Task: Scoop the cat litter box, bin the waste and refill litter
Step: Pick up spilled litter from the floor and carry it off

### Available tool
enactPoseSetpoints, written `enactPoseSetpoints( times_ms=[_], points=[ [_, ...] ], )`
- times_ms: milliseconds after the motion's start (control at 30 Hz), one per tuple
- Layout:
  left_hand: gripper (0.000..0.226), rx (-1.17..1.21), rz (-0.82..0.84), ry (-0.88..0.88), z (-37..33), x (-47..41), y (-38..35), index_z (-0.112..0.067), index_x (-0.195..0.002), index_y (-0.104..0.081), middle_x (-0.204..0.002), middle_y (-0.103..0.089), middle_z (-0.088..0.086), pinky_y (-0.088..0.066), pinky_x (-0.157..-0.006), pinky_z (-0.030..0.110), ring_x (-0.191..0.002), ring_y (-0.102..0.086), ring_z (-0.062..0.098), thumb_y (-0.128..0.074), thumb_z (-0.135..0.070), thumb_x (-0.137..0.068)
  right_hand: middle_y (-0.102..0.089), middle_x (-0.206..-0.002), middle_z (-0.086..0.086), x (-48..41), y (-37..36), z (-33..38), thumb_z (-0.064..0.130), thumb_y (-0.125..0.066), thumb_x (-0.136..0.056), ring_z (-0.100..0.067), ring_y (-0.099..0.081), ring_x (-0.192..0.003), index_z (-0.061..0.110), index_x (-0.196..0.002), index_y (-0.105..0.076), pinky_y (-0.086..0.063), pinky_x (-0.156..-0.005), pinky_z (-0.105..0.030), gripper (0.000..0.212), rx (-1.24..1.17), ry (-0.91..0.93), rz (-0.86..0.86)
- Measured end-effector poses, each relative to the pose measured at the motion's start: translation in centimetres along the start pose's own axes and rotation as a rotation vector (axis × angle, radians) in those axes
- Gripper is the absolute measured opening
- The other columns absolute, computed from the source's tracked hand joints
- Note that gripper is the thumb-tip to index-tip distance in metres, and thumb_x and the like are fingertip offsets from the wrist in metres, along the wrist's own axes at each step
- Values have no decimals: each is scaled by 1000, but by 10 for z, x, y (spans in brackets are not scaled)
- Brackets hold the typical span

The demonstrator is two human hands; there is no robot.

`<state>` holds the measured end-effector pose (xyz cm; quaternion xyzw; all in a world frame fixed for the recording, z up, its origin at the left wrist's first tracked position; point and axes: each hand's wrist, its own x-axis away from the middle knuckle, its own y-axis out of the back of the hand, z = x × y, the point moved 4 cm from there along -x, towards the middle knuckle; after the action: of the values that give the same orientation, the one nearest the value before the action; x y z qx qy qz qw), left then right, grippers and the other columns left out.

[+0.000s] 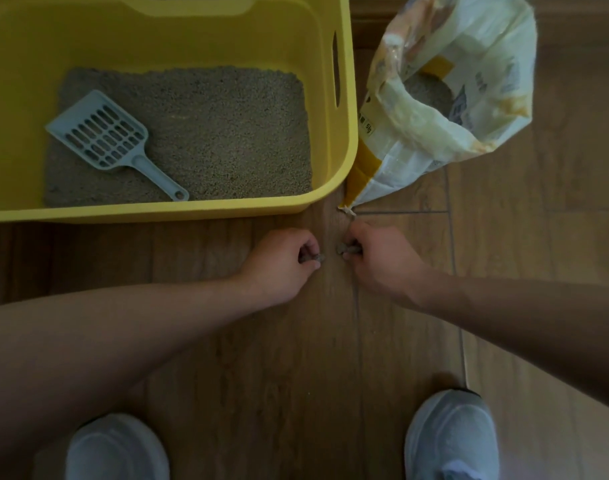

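Nearest to me, two pale shoes, the left shoe (117, 448) and the right shoe (452, 434), stand well apart on the wooden floor (296, 375), with a broad strip of bare boards between them. Both forearms reach forward over that strip and converge.

The left hand (282, 261) has its fingers curled round a grey clump (315, 258) that pokes out toward the middle. The right hand (379, 258) is curled the same way round a second grey clump (344, 250). The two hands sit near each other with a narrow gap of floor between them. I cannot tell whether the knuckles touch the boards.

Just beyond the hands runs the front rim of the yellow litter box (157, 213), leaving a thin band of floor before it. Inside, the litter (226, 133) lies fairly flat, and a blue-grey scoop (105, 136) rests on it at the left, handle pointing toward the near wall.

To the right, the open litter bag (469, 98) leans against the box's corner, its mouth up with litter showing inside. Open floor lies right of the bag.
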<state>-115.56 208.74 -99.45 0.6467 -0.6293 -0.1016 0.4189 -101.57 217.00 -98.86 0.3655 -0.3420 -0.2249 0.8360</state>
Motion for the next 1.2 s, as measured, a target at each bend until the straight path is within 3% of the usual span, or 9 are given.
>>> enactPoseSetpoints(
  times_ms=[133,200,333,433,500,733,967,1200],
  points=[
    [11,1,-9,9,1,1,2,-17,-91,-68,-71,-52,-16,-35,-55,5,-61,-47,-4,-76,-20,-83,-64,-90,1,-4,3,-8,18,-67,-87,-19,-59,-90,18,-86,-57,-42,-71,-30,11,-94,-132,19],
    [10,-5,-12,6,0,2,5,-18,-91,-69,-71,-53,-16,-35,-56,5,-61,-47,-5,-75,-20,-84,-64,-85,3,-5,3,-12,22,-70,-86,-18,-62,-87,21,-81,-55,-45,-71,-31,15,-149,-169,47],
    [9,-18,-23,5,-2,5,11,-19,-90,-68,-69,-51,-17,-34,-55,4,-60,-46,-5,-75,-21,-84,-71,-78,-6,0,5,-8,19,-71,-87,-23,-70,-73,15,-87,-61,-59,-73,-40,10,-308,-237,104],
    [9,-25,-24,5,-4,9,15,-20,-91,-68,-70,-51,-18,-34,-55,4,-60,-46,-4,-75,-22,-84,-72,-77,-9,6,7,0,12,-69,-91,-16,-70,-65,8,-91,-62,-60,-64,-28,7,-440,-293,160],
    [9,-29,-26,0,-6,13,19,-21,-91,-68,-70,-51,-18,-34,-54,4,-60,-46,-4,-75,-23,-85,-70,-75,-8,9,10,6,10,-68,-91,-11,-67,-61,10,-87,-61,-59,-61,-23,8,-483,-288,172],
    [9,-1,-51,-19,-12,31,34,-22,-90,-69,-69,-53,-17,-33,-53,6,-61,-48,-5,-75,-24,-84,-68,-71,-9,22,18,25,6,-67,-91,-12,-68,-63,8,-87,-60,-61,-65,-27,8,-592,-249,223],
    [7,45,-38,-33,-19,51,50,-22,-89,-69,-68,-56,-15,-37,-53,6,-60,-51,-8,-75,-23,-85,-63,-71,-12,35,24,45,1,-63,-92,-7,-66,-58,6,-91,-60,-56,-58,-20,6,-728,-217,292],
    [7,45,-26,-17,-19,73,69,-25,-90,-69,-78,-61,-14,-39,-54,8,-64,-52,-4,-74,-25,-85,-65,-67,-7,38,24,68,2,-64,-92,-8,-67,-60,8,-90,-62,-58,-60,-22,7,-691,-178,330]
  ],
)
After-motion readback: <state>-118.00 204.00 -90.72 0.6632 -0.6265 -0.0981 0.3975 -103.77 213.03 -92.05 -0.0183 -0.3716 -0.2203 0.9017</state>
